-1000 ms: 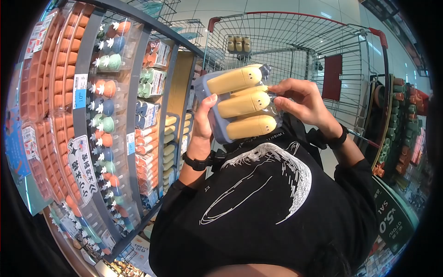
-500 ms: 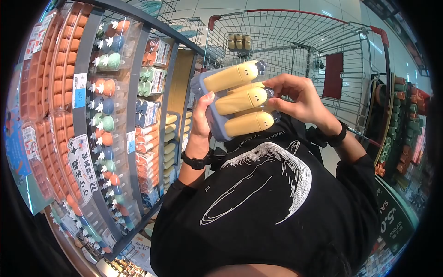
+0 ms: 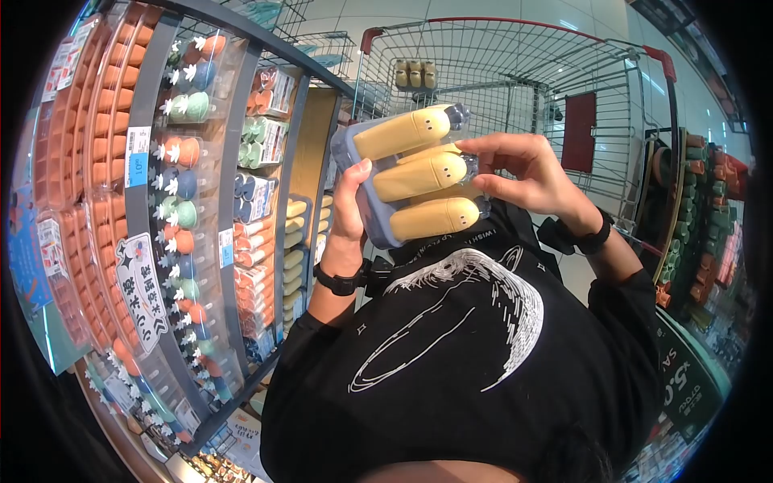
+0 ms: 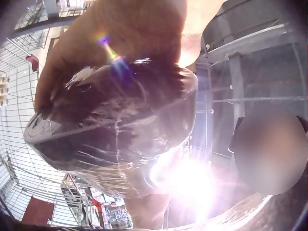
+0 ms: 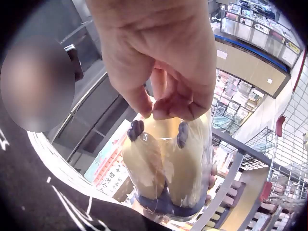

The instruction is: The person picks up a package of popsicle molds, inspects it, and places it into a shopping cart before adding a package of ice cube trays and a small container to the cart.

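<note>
Two hands up at chest height, both on one pack [image 3: 415, 173]: three yellow pieces in a blue tray, wrapped in clear film. Left hand [image 3: 351, 216] grips the tray's left edge, thumb on the front; right hand [image 3: 530, 179] pinches the film at the right end, fingertips [image 5: 178, 103] bunched. Pack is in the air, short of the cart [image 3: 515, 76], not in it. Judged: taken off the shelf [image 3: 149, 113], placing left to do. Farther in, a like pack [image 3: 416, 75] lies in the cart.
</note>
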A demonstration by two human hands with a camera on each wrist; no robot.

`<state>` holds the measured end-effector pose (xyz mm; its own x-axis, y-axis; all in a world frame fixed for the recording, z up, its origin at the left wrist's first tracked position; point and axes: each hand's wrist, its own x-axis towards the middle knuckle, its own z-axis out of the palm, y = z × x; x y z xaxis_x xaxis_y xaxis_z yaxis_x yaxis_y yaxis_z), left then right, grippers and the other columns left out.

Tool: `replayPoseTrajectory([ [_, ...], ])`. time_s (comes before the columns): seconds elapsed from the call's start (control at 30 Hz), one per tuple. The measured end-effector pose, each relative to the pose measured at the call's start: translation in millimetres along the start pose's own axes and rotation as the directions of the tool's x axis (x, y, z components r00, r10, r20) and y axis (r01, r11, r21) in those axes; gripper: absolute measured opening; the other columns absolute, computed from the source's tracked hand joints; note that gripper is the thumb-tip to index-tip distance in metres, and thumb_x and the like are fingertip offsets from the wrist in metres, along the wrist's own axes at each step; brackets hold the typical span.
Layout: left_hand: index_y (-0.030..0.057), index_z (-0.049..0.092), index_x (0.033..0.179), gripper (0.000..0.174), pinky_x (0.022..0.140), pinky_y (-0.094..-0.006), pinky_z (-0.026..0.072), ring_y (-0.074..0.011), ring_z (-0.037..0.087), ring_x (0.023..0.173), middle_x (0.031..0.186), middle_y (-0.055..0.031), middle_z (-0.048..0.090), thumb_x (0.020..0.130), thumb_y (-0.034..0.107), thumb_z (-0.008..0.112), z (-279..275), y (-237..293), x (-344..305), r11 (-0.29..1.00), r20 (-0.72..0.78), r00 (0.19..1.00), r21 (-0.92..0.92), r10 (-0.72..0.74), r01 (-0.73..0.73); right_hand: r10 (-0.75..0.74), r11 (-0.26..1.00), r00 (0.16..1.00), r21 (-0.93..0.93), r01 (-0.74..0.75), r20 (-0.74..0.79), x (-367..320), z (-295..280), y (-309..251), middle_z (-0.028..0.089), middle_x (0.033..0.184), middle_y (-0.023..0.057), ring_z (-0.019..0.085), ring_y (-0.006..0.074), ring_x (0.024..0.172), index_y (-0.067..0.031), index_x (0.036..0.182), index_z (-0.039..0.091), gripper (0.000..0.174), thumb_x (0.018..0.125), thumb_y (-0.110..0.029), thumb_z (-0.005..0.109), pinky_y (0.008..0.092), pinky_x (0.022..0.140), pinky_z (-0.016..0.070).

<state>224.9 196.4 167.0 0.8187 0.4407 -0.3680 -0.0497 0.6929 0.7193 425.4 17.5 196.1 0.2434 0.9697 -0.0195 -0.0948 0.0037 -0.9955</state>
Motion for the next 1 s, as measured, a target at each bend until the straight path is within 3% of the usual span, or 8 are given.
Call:
replayPoseTrajectory([
  [0.17,-0.0001,0.049,0.131,0.050,0.096,-0.0357,0.0455,-0.0228,0.058,0.112,0.126,-0.0121,0.058,0.092,0.031,0.049,6.5,3.6,-1.8,0.998,-0.004,0.998,0.021,0.055,-0.055,-0.078,0.994,0.993,-0.078,0.072,-0.090,1.0,4.6,9.9,0.058,0.085,0.0005,0.056,0.0051,0.077,-0.0014,0.123,0.063,0.036,0.087,-0.001,0.068,0.0211,0.068,0.0486],
  [0.23,0.0000,0.048,0.133,0.051,0.096,-0.0361,0.0450,-0.0226,0.057,0.114,0.127,-0.0122,0.057,0.093,0.031,0.049,8.9,6.1,-3.0,0.995,0.019,0.996,0.053,0.083,-0.084,-0.254,0.954,0.953,-0.204,0.219,-0.168,3.4,8.0,10.8,0.058,0.090,0.0023,0.055,0.0060,0.077,-0.0013,0.121,0.064,0.036,0.086,0.000,0.069,0.0209,0.066,0.0471],
  [0.33,0.0000,0.047,0.134,0.052,0.098,-0.0363,0.0445,-0.0225,0.057,0.114,0.127,-0.0123,0.057,0.093,0.031,0.048,6.6,5.3,-3.2,0.993,-0.012,0.996,0.076,0.090,-0.089,-0.192,0.975,0.943,-0.163,0.152,-0.272,2.8,17.7,-0.1,0.059,0.096,0.0048,0.055,0.0072,0.079,0.0007,0.114,0.065,0.030,0.084,0.000,0.070,0.0211,0.066,0.0483],
  [0.57,-0.0006,0.046,0.135,0.054,0.098,-0.0364,0.0445,-0.0226,0.056,0.115,0.128,-0.0125,0.057,0.092,0.032,0.048,3.4,6.0,-5.8,0.996,0.019,0.998,0.050,0.068,-0.069,-0.265,0.923,0.953,-0.324,0.207,-0.146,1.5,10.8,-1.8,0.061,0.099,0.0081,0.058,0.0102,0.083,0.0021,0.106,0.065,0.022,0.085,0.000,0.069,0.0238,0.071,0.0520],
  [0.67,-0.0008,0.046,0.135,0.054,0.098,-0.0365,0.0448,-0.0228,0.056,0.116,0.128,-0.0127,0.057,0.091,0.032,0.048,2.0,6.4,-7.5,0.996,0.050,0.996,0.037,0.074,-0.076,-0.269,0.930,0.958,-0.287,0.232,-0.097,-0.6,9.2,0.5,0.062,0.099,0.0089,0.060,0.0126,0.086,0.0030,0.106,0.065,0.020,0.086,-0.001,0.068,0.0255,0.075,0.0532],
  [0.83,-0.0003,0.046,0.136,0.053,0.099,-0.0369,0.0445,-0.0230,0.056,0.117,0.130,-0.0128,0.056,0.092,0.031,0.047,-0.9,4.0,-8.6,0.998,0.056,0.997,0.026,0.061,-0.062,-0.182,0.983,0.983,-0.027,0.181,-0.028,-5.9,5.0,11.1,0.063,0.102,0.0109,0.062,0.0152,0.092,0.0047,0.106,0.064,0.021,0.086,0.000,0.069,0.0279,0.081,0.0538],
  [0.97,0.0005,0.046,0.136,0.052,0.100,-0.0369,0.0437,-0.0224,0.055,0.117,0.130,-0.0123,0.055,0.093,0.031,0.047,-6.1,1.1,-10.8,0.999,0.051,0.998,-0.042,-0.030,0.033,-0.180,0.983,0.984,0.016,0.180,-0.013,-2.4,0.8,12.1,0.065,0.099,0.0112,0.063,0.0153,0.089,0.0045,0.104,0.065,0.021,0.084,0.000,0.071,0.0284,0.081,0.0535],
  [1.0,0.0009,0.046,0.136,0.052,0.100,-0.0368,0.0434,-0.0222,0.055,0.117,0.131,-0.0120,0.055,0.093,0.031,0.047,-4.8,0.7,-11.5,0.999,0.038,0.999,-0.044,-0.021,0.022,-0.217,0.974,0.976,-0.060,0.216,-0.003,-0.2,-0.2,9.9,0.066,0.095,0.0111,0.063,0.0153,0.087,0.0044,0.102,0.067,0.020,0.083,-0.001,0.072,0.0285,0.079,0.0530],
])
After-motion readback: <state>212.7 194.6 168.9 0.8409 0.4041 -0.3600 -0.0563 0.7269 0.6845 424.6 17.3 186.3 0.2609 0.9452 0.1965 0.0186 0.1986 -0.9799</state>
